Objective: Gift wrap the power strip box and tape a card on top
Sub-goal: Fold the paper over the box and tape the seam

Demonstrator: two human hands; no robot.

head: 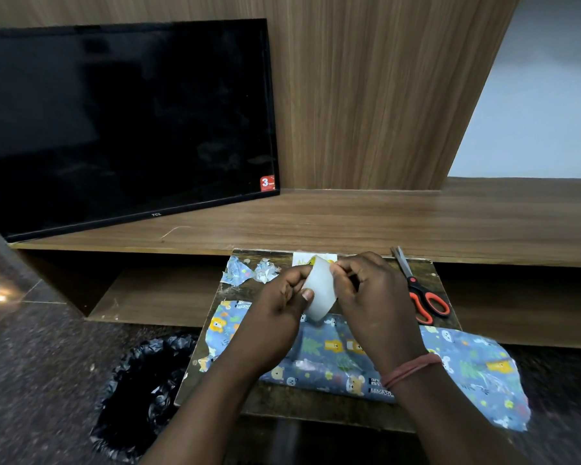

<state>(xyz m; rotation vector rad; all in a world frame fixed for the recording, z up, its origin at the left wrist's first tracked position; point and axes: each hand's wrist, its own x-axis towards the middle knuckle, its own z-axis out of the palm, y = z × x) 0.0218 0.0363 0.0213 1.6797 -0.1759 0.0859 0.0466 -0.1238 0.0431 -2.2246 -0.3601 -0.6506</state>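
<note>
- Nearest you: the power strip box (336, 360) lay flat on the small tabletop (316, 407), wrapped in blue animal-print wrapping paper (477, 367). Paper's R end stuck out loose & crumpled past the tabletop edge; a bit of printed box showed near your R wrist.
- Your forearms crossed over the box. Red thread band (408, 372) on the R wrist.
- Bin w/ black bag liner (145, 394) sat on the floor, just L of the tabletop.
- Above the box, both hands held a roll of clear tape (319, 293) between them, off the surface.
- Your left hand (279, 307) gripped the roll's L side, thumb pressed on its face.
- Your right hand (366, 290) had fingers curled at the roll's upper R edge, pinching it; can't tell if a tape end was lifted.
- Orange-handled scissors (420, 293) lay R of your hands, blades pointing away, apparently closed.
- Crumpled paper scraps (249, 271) lay at the far L of the tabletop.
- The card (302, 260), white w/ some yellow, lay at the far edge, partly hidden behind the roll.
- Beyond: a wooden shelf unit (383, 223), w/ a dark TV (125, 122) leaning against the wood panel at L.
</note>
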